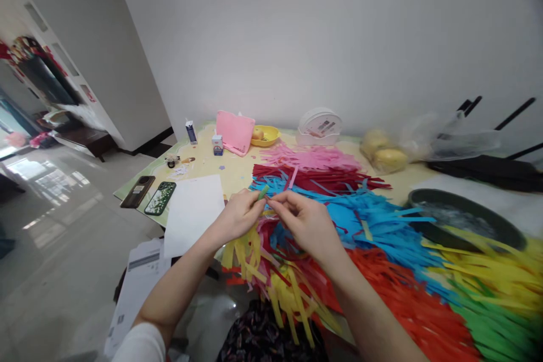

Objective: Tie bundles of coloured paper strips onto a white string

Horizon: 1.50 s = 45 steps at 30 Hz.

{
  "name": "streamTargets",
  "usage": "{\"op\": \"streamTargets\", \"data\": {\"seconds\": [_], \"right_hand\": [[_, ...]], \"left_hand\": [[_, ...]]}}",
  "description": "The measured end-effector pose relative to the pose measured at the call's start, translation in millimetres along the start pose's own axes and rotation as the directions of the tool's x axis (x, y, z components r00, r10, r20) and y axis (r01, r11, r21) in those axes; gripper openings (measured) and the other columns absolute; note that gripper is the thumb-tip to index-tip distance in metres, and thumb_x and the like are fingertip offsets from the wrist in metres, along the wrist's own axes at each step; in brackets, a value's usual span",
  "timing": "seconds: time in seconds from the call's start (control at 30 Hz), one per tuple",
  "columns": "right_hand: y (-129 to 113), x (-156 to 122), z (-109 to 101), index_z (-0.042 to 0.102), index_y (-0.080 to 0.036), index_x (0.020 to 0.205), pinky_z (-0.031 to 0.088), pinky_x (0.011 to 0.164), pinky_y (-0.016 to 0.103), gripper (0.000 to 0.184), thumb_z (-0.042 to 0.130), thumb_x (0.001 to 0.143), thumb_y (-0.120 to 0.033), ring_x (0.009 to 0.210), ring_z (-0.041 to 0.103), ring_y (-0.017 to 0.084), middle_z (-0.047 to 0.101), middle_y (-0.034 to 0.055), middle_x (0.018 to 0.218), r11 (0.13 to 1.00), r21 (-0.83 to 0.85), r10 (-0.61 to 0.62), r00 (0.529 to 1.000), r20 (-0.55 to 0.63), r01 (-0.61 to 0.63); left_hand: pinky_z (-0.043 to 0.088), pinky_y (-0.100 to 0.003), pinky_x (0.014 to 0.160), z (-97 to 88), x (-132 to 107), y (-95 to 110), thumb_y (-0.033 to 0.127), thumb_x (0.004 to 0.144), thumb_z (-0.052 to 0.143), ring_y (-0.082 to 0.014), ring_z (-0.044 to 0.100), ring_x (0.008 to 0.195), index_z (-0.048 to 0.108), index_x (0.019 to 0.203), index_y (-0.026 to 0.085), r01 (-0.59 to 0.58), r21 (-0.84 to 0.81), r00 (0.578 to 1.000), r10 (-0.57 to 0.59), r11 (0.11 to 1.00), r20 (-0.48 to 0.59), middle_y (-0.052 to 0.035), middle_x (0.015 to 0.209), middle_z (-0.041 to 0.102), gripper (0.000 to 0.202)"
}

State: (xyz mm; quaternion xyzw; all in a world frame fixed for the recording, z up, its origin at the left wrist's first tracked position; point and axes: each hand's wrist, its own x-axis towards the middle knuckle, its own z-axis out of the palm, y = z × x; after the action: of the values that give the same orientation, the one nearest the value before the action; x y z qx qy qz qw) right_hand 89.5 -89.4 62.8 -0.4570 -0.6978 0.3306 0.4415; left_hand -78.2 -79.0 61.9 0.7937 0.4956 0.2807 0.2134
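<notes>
My left hand [240, 216] pinches a small green paper strip [263, 192] between thumb and fingers. Close beside it, my right hand [303, 225] is closed in a pinch, its fingertips almost meeting the left ones; what it grips is too small to make out. A thin pink strip [293, 177] sticks up behind the right fingers. Below both hands hang yellow paper fringes [283, 294] mixed with pink and red ones, over the table edge and my lap. Blue fringed paper [373, 215] lies right behind my right hand, and red fringed paper [394, 288] lies beside my right forearm.
Dark red [326, 179] and pink fringes [314, 157] lie farther back, yellow [487, 260] and green ones [496, 317] at right. A dark oval tray [515, 235] is near them. White paper [193, 209], two phones [160, 198], a pink stand [235, 131] and a yellow bowl [271, 137] sit leftward.
</notes>
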Motion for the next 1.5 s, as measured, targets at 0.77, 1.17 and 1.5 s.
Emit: {"op": "streamTargets", "data": {"seconds": [0.77,1.17,1.5], "right_hand": [[-31,-6,-135,0.063,-0.03,0.073,0.032,0.043,0.03,0.02,0.081,0.066,-0.036,0.049,0.048,0.014,0.052,-0.0024,0.061,0.866,0.346,0.034,0.649,-0.76,0.36],[-150,15,-86,0.056,-0.016,0.086,0.055,0.058,0.024,0.007,0.06,0.089,-0.021,0.063,0.07,0.013,0.066,-0.0035,0.067,0.929,0.232,-0.258,0.954,-0.151,0.288],[-112,14,-99,0.047,-0.023,0.087,0.044,0.048,0.019,0.008,0.053,0.091,-0.018,0.046,0.049,0.005,0.052,-0.01,0.057,0.876,0.221,-0.299,0.844,-0.445,0.428]], "left_hand": [[0.034,-0.051,0.093,18.6,-10,21,0.019,0.095,0.044,-0.0295,0.056,0.099,0.065,0.1,0.018,-0.135,0.59,0.989,0.145,0.796,0.03,-0.0121,0.094,0.069,0.022],[0.046,-0.03,0.087,-9.5,8,64,0.029,0.081,0.066,-0.0237,0.065,0.099,0.071,0.11,0.018,-0.263,-0.075,0.939,0.273,0.962,0.207,-0.0088,0.111,0.072,0.031],[0.043,-0.024,0.065,-21.7,0,42,0.022,0.072,0.066,-0.0153,0.056,0.07,0.069,0.087,0.013,-0.13,-0.17,0.98,0.153,0.977,0.124,-0.0009,0.077,0.066,0.018]]}}
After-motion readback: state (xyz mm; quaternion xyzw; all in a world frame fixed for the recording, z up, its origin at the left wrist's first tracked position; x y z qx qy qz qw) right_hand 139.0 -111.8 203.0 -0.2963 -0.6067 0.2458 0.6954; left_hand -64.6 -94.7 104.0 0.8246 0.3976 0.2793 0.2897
